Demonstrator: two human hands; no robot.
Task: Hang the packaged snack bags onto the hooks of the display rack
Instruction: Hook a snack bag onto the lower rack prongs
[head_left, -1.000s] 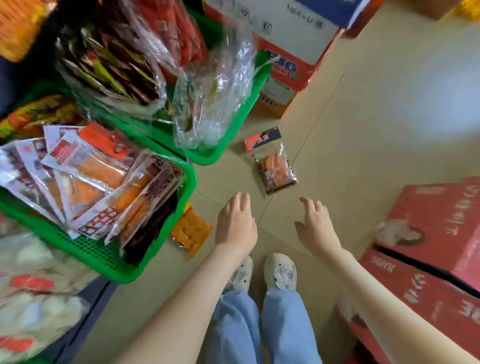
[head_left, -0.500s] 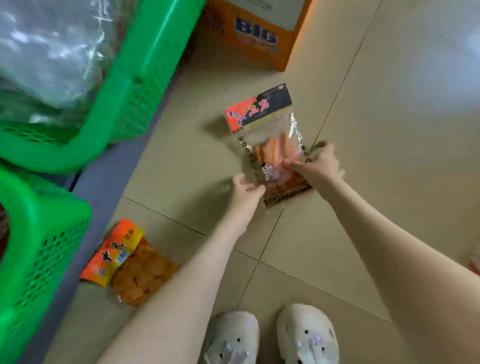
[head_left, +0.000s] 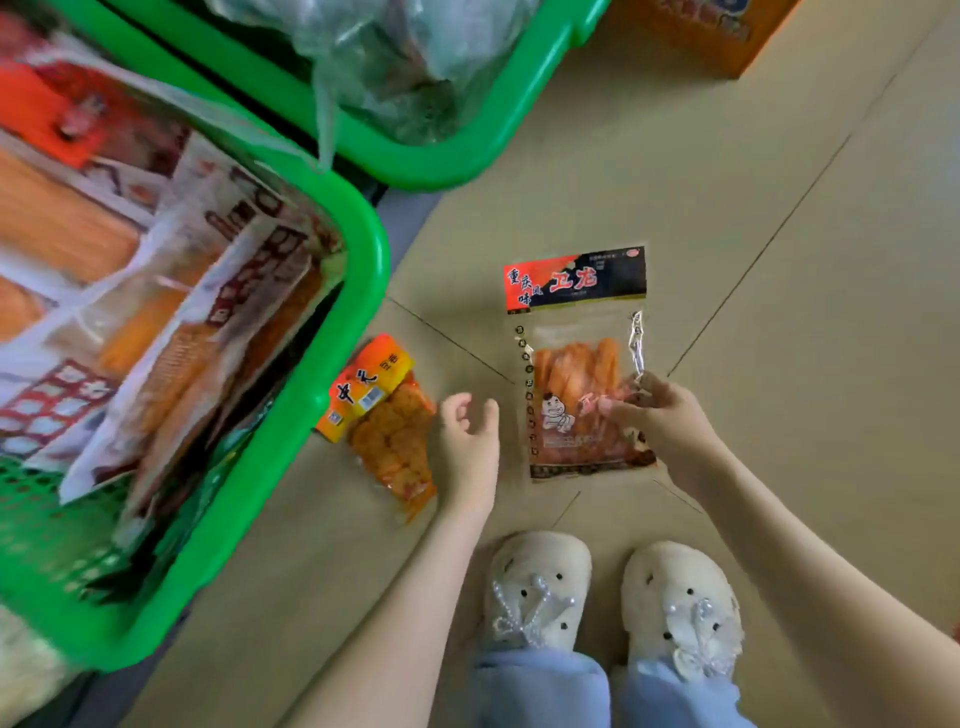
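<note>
I see red-topped snack bag (head_left: 576, 364) off the floor (head_left: 779, 260), long axis running away from me, header far | right hand (head_left: 670, 431) fingers pinch its right edge | left hand (head_left: 470, 441) loosely curled, grasping nothing | orange bag (head_left: 384, 421) lies flat, partly behind left hand | green basket (head_left: 358, 291) holds blurred packets, cut off left.

Beige tiled floor (head_left: 727, 218) with thin dark lines between tiles. Two white fluffy slippers (head_left: 537, 587) side by side near the bottom, with shiny bead bows and small dark dots. Light blue jeans (head_left: 540, 691) just above them at the lower edge. Orange cardboard box (head_left: 711, 31) at the top, partly cut off.
</note>
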